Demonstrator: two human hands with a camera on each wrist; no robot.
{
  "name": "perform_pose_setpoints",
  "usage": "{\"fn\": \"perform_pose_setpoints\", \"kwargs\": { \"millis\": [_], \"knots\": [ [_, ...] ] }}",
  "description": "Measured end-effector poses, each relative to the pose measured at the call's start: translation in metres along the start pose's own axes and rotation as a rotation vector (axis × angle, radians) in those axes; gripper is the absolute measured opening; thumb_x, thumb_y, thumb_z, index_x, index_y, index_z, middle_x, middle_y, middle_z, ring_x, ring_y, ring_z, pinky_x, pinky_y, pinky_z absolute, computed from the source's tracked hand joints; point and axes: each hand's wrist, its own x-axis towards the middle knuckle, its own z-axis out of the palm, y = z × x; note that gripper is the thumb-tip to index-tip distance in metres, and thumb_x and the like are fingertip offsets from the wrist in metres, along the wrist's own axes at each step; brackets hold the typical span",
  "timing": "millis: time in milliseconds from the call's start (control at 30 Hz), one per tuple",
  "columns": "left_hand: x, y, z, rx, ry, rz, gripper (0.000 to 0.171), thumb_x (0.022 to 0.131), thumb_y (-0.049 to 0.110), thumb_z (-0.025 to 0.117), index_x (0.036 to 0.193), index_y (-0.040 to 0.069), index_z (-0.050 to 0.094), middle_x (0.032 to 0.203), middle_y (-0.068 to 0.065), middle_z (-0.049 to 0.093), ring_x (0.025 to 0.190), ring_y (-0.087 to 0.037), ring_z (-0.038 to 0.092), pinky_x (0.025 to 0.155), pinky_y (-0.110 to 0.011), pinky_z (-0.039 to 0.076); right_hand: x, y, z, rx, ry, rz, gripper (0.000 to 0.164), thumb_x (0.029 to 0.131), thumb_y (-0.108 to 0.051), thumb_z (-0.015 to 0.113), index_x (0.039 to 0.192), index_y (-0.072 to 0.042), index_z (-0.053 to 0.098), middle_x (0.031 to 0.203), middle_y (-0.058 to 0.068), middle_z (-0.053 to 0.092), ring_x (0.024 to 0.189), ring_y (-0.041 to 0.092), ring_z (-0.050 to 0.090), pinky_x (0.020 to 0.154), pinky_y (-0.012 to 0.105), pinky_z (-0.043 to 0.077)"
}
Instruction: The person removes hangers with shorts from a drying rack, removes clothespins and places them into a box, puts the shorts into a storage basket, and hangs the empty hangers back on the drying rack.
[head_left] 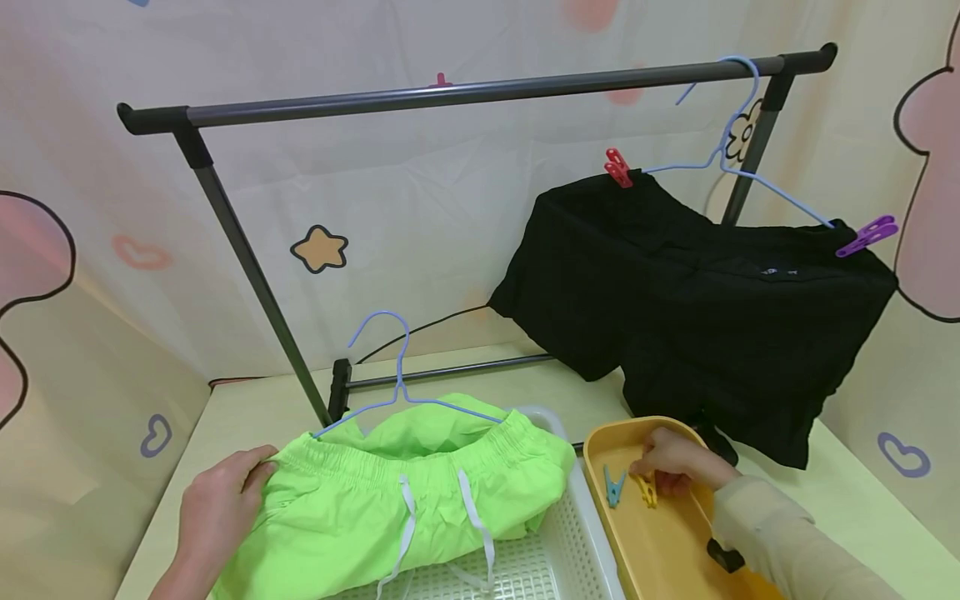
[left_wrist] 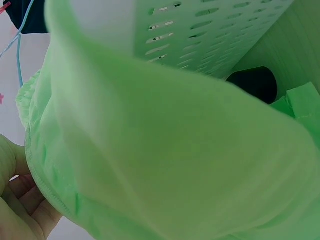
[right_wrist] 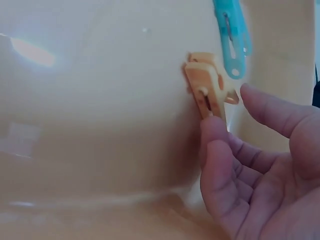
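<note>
Bright green shorts (head_left: 360,492) with white drawstrings are spread over a white perforated basket (head_left: 592,533), a blue hanger (head_left: 401,387) set in their waistband. My left hand (head_left: 225,500) pinches the waistband's left end; in the left wrist view the green cloth (left_wrist: 165,150) covers most of the picture. Over the orange tray (head_left: 637,550), my right hand (head_left: 678,458) reaches down to a yellow clothespin (right_wrist: 205,85). Its fingertips touch one end of the clothespin, while the thumb stands a little apart from it. A teal clothespin (right_wrist: 232,40) lies beside the yellow one.
Black shorts (head_left: 712,308) hang from a second blue hanger (head_left: 723,150) on the dark metal rack (head_left: 465,96), with a red clothespin (head_left: 618,167) and a purple clothespin (head_left: 867,236) at their waistband. The rack's left post (head_left: 255,275) stands behind the green shorts.
</note>
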Motion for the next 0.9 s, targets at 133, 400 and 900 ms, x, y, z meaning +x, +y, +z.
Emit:
{"fn": "perform_pose_setpoints", "kwargs": {
  "millis": [133, 400, 900],
  "knots": [
    [0.000, 0.000, 0.000, 0.000, -0.002, -0.003, 0.017, 0.072, 0.002, 0.068, 0.088, 0.007, 0.068, 0.084, -0.010, 0.068, 0.074, -0.034, 0.063, 0.059, -0.047, 0.044, 0.000, 0.001, -0.003, 0.024, -0.013, 0.009, 0.023, 0.081, -0.024, 0.064, 0.081, -0.003, 0.053, 0.057, 0.004, 0.052, 0.045, 0.013, 0.049, 0.044, 0.020, 0.043],
    [0.000, 0.001, -0.001, -0.004, -0.002, -0.003, 0.017, 0.071, 0.002, 0.068, 0.088, 0.007, 0.068, 0.083, -0.010, 0.068, 0.073, -0.034, 0.063, 0.059, -0.046, 0.044, -0.005, 0.000, -0.012, 0.067, -0.053, -0.019, 0.024, 0.084, -0.025, 0.059, 0.085, -0.002, 0.052, 0.059, 0.003, 0.051, 0.047, 0.013, 0.048, 0.047, 0.020, 0.043],
    [0.000, 0.000, 0.000, -0.004, -0.019, -0.011, 0.017, 0.073, 0.003, 0.068, 0.089, 0.006, 0.068, 0.084, -0.010, 0.068, 0.072, -0.033, 0.063, 0.058, -0.045, 0.044, -0.009, -0.005, -0.029, 0.206, -0.156, -0.093, 0.035, 0.088, -0.029, 0.053, 0.105, 0.001, 0.050, 0.063, 0.002, 0.052, 0.051, 0.012, 0.049, 0.051, 0.022, 0.045]
  ]
}}
